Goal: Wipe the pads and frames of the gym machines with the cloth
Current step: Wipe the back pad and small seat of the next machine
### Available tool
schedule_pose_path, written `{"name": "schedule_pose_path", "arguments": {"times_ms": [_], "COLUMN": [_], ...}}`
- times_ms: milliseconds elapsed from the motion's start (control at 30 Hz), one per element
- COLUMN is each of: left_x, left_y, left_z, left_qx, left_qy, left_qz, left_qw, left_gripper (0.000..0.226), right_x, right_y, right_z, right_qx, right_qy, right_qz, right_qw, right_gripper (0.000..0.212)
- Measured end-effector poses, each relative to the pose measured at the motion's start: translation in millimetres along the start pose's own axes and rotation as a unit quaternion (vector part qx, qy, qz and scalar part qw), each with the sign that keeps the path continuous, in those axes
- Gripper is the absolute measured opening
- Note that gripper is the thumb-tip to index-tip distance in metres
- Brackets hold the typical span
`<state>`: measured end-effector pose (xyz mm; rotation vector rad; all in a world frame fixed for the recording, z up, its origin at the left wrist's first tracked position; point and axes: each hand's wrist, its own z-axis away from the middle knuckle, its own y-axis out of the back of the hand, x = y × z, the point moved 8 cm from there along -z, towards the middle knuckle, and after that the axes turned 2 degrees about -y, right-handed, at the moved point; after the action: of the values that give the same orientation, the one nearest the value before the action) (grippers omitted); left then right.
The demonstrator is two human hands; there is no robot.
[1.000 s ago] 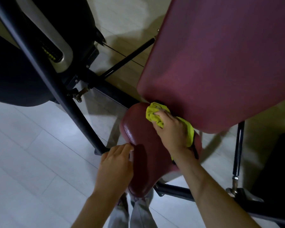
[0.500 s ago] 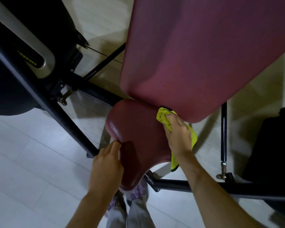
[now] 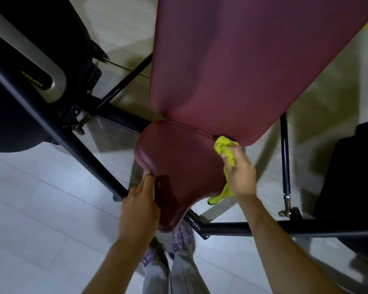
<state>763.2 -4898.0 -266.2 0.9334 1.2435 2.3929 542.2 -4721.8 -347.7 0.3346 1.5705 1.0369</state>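
A maroon seat pad [image 3: 179,164] sits below a long maroon back pad [image 3: 232,60] on a black steel frame [image 3: 263,227]. My right hand [image 3: 240,172] grips a bunched yellow-green cloth [image 3: 224,147] and presses it on the seat pad's right edge, just under the back pad's lower corner. A tail of the cloth hangs below the hand. My left hand [image 3: 139,204] rests on the seat pad's left edge, fingers lying along its side.
A slanted black frame bar [image 3: 51,119] crosses at the left, beside a dark machine housing [image 3: 19,66]. A thin black strut [image 3: 285,153] stands at the right next to a dark object [image 3: 348,177]. Pale tiled floor [image 3: 40,209] lies around; my feet show below the seat.
My right hand has slid the cloth rightward across the seat pad, from near the middle under the back pad to the pad's right edge. My left hand stayed on the left edge.
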Motion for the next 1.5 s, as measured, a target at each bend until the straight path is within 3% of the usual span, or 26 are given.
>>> {"name": "schedule_pose_path", "arguments": {"times_ms": [67,100,200,333,467,600,767,967,1267,1400,1500], "left_x": [-3.5,-4.6,-8.5,-11.3,-11.2,-13.5,-15.6,-25.2,-38.9,-39.5,-37.0], "left_y": [-1.2,-1.4,-3.6,-3.4,-1.9,-4.2,-6.4,-4.5,-11.2,-9.5,-4.0], "left_z": [1.6,0.8,-5.4,-10.8,-11.5,-8.6,-7.0,-13.1,-17.7,-21.7,-24.6], "left_qx": [-0.002,0.000,0.016,0.039,0.062,0.083,0.079,0.087,0.115,0.111,0.098], "left_qy": [-0.002,-0.007,-0.024,-0.029,-0.033,-0.016,-0.009,-0.020,-0.003,-0.001,-0.012], "left_qz": [0.012,0.015,0.016,0.006,0.009,0.034,0.069,0.083,0.108,0.101,0.082], "left_qw": [1.000,1.000,0.999,0.999,0.997,0.996,0.994,0.993,0.987,0.989,0.992], "left_gripper": [0.069,0.068,0.057,0.047,0.045,0.040,0.042,0.039,0.050,0.048,0.045], "right_x": [18.6,15.5,-18.3,-61.3,-47.8,-11.5,15.8,19.2,50.6,28.2,-16.1], "right_y": [2.8,3.0,-6.7,-26.4,-27.4,-13.2,0.1,0.0,-8.9,-7.4,-27.9], "right_z": [5.9,11.0,40.6,99.6,95.6,43.8,17.0,85.3,15.5,80.0,132.5], "right_qx": [0.059,0.078,0.072,0.035,0.038,0.078,0.112,0.150,0.077,0.171,0.177], "right_qy": [-0.127,-0.136,-0.057,0.054,0.063,-0.131,-0.340,-0.378,-0.349,-0.434,-0.493], "right_qz": [-0.028,-0.017,0.019,-0.016,0.050,0.020,-0.041,-0.157,-0.160,-0.218,-0.279], "right_qw": [0.990,0.988,0.996,0.998,0.996,0.988,0.933,0.900,0.920,0.857,0.805], "right_gripper": [0.020,0.022,0.023,0.025,0.033,0.026,0.024,0.026,0.013,0.008,0.013]}}
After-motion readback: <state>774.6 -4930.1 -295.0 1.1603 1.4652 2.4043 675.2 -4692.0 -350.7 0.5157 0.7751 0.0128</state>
